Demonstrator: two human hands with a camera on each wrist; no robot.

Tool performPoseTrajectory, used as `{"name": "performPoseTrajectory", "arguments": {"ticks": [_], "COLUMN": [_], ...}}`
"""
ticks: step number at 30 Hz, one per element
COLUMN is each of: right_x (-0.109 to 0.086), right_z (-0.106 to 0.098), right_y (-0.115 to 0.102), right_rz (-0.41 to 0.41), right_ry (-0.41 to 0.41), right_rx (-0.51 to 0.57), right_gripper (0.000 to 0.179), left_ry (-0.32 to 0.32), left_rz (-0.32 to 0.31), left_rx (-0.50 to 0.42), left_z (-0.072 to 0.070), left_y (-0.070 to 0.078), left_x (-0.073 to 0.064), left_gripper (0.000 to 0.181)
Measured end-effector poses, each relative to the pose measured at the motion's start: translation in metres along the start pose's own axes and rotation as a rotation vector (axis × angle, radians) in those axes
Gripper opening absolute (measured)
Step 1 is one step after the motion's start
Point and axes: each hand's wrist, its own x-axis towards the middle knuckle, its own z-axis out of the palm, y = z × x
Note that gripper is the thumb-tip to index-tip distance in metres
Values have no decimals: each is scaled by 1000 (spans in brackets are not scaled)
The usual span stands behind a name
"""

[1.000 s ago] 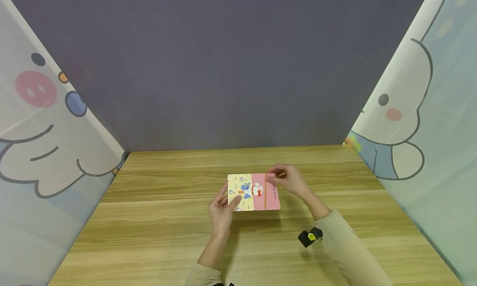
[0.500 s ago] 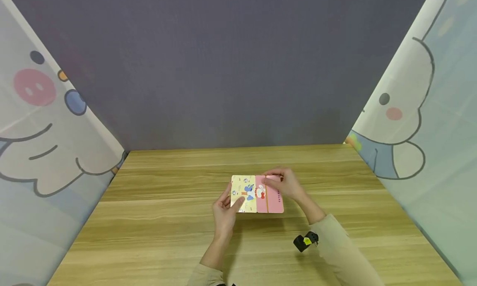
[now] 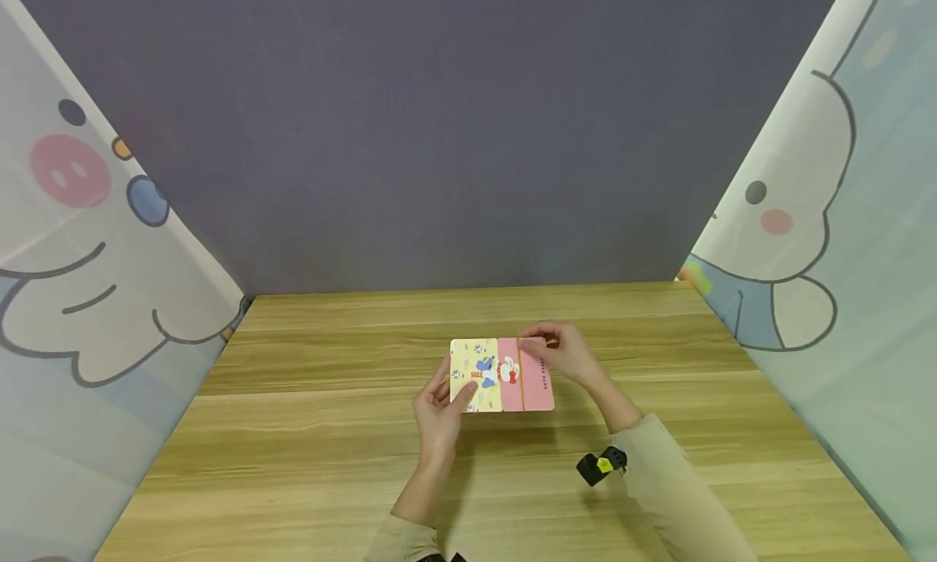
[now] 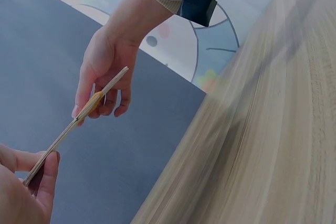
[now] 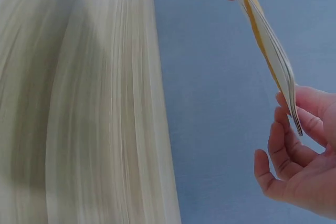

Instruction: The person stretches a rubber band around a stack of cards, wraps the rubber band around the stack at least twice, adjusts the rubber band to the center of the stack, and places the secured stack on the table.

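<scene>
A thin notebook [image 3: 502,393], half yellow and half pink with cartoon animals, is held up above the table. An orange-yellow elastic band [image 3: 522,383] runs around its pink half. My left hand [image 3: 437,420] grips the yellow end, thumb on the front cover and fingers behind. My right hand [image 3: 571,360] pinches the far edge of the pink half, thumb right at the band. Seen edge-on in the left wrist view, the notebook [image 4: 60,139] shows layered pages. In the right wrist view the band [image 5: 261,34] bulges along the page edges.
Under the hands lies a wood-grain table [image 3: 329,456]. A dark grey panel [image 3: 461,139] stands along its back edge, and curtains with cartoon prints [image 3: 80,302] flank both sides. A black wrist camera [image 3: 602,466] hangs at the right sleeve.
The notebook and both hands have shifted slightly, first right and toward me, then back up. The right thumb has slid left along the pink cover to the band.
</scene>
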Motion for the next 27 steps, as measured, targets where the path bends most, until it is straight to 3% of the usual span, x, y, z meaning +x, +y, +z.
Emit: {"name": "performPoseTrajectory", "arguments": {"ticks": [3, 10, 13, 17, 22, 27], "right_x": [0, 7, 8, 7, 0, -1], "right_z": [2, 13, 14, 10, 3, 2], "right_y": [-3, 26, 29, 19, -5, -12], "right_rz": [12, 36, 39, 37, 3, 37], "right_ry": [13, -19, -34, -49, -9, -3], "right_rx": [12, 67, 89, 97, 45, 25], "right_gripper": [16, 25, 26, 26, 19, 15], "left_ry": [1, -36, -26, -1, 23, 24], "left_rz": [12, 12, 13, -2, -2, 16], "left_rx": [9, 14, -3, -10, 2, -1], "left_z": [1, 4, 4, 3, 2, 3], "left_y": [0, 1, 0, 0, 1, 3], "left_x": [-1, -5, -5, -5, -4, -4], "left_gripper": [54, 55, 55, 55, 54, 53]}}
